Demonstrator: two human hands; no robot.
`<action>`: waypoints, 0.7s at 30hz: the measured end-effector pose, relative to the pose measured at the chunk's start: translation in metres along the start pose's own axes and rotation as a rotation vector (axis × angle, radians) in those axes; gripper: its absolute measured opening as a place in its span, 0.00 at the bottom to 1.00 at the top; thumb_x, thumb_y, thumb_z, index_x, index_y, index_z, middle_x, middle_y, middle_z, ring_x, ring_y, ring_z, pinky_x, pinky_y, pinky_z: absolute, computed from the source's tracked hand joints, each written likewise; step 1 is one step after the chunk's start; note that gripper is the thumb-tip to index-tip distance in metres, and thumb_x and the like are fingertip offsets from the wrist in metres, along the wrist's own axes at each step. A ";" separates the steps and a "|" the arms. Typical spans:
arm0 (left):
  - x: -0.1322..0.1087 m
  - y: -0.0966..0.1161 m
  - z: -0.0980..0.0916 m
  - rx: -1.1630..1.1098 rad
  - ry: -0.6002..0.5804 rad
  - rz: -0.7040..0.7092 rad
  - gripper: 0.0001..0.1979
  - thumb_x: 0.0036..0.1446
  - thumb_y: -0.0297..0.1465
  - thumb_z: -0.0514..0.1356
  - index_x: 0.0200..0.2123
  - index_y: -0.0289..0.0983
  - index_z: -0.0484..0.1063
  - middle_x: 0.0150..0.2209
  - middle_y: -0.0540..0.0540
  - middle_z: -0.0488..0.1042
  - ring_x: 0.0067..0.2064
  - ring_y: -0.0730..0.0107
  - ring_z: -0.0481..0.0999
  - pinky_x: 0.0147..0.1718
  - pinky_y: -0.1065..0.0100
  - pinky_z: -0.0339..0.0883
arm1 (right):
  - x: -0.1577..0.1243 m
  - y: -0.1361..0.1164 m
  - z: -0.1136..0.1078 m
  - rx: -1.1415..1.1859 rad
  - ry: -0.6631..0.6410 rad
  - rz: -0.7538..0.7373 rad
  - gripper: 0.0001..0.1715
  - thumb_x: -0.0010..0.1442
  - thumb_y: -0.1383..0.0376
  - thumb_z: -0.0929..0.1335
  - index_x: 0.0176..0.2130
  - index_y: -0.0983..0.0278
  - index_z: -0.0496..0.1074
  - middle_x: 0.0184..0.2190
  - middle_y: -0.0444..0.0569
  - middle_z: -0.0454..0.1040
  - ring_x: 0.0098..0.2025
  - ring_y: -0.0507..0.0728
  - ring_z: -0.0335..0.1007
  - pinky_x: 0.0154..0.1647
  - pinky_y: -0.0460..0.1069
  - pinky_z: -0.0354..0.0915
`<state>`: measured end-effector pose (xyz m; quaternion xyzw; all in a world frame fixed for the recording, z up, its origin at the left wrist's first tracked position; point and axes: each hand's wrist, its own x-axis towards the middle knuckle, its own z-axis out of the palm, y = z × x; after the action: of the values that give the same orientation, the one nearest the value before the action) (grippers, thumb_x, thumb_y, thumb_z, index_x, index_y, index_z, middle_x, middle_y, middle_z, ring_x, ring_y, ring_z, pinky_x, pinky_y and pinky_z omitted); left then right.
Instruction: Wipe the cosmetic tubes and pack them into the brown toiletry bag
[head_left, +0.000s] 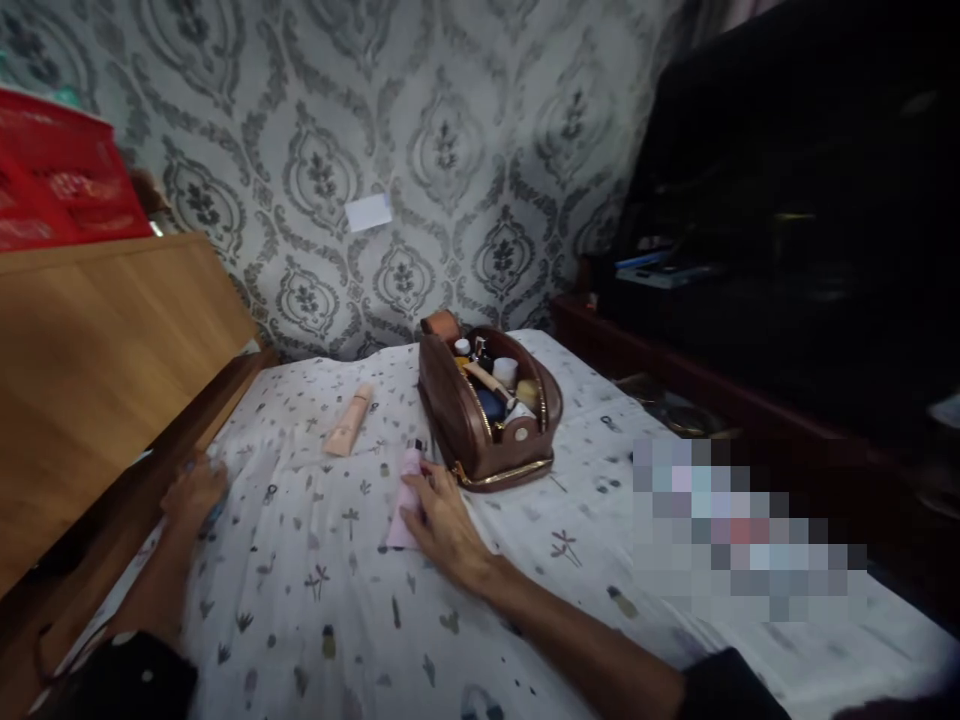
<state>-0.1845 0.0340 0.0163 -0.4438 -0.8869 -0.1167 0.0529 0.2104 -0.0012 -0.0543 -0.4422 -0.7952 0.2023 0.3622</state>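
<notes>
My right hand (444, 518) has its fingers closed on a lilac squeeze tube (405, 500) with a dark cap, lying on the patterned sheet. Just beyond it stands a brown toiletry bag (457, 410), unzipped, with small bottles, jars and a light-handled item inside. A peach squeeze tube (350, 422) lies on the sheet to the left of the bag. At the bed's left edge, my left hand (193, 492) is blurred, its fingers curled. Bits of blue show around those fingers, but what they belong to is unclear.
A white printed sheet (360, 620) covers the bed. Along the left runs a wooden panel (105, 360) with a red crate (67, 180) on top. A dark wooden edge (675, 390) borders the right side. Part of the sheet at right is pixelated.
</notes>
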 end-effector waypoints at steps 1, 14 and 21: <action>0.001 -0.002 0.003 0.022 -0.008 -0.035 0.25 0.60 0.38 0.52 0.50 0.25 0.73 0.44 0.20 0.74 0.45 0.30 0.78 0.34 0.42 0.72 | 0.000 -0.001 -0.001 0.004 -0.006 0.007 0.24 0.61 0.69 0.67 0.57 0.65 0.69 0.60 0.62 0.63 0.61 0.66 0.61 0.64 0.62 0.61; -0.049 0.015 0.024 0.126 0.097 0.434 0.29 0.67 0.47 0.41 0.57 0.37 0.69 0.49 0.35 0.71 0.47 0.48 0.75 0.38 0.57 0.72 | 0.000 -0.003 -0.009 -0.013 -0.062 -0.020 0.22 0.61 0.70 0.69 0.55 0.67 0.70 0.59 0.62 0.63 0.63 0.66 0.58 0.64 0.60 0.60; -0.064 0.032 0.020 0.022 0.176 0.534 0.28 0.69 0.44 0.38 0.55 0.38 0.71 0.54 0.36 0.72 0.53 0.48 0.74 0.47 0.54 0.71 | -0.001 -0.004 -0.012 -0.049 -0.045 -0.024 0.21 0.61 0.68 0.69 0.54 0.65 0.70 0.58 0.60 0.64 0.60 0.65 0.60 0.62 0.60 0.61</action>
<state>-0.1202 0.0081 -0.0103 -0.6494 -0.7317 -0.1270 0.1636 0.2179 -0.0044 -0.0445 -0.4366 -0.8131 0.1883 0.3359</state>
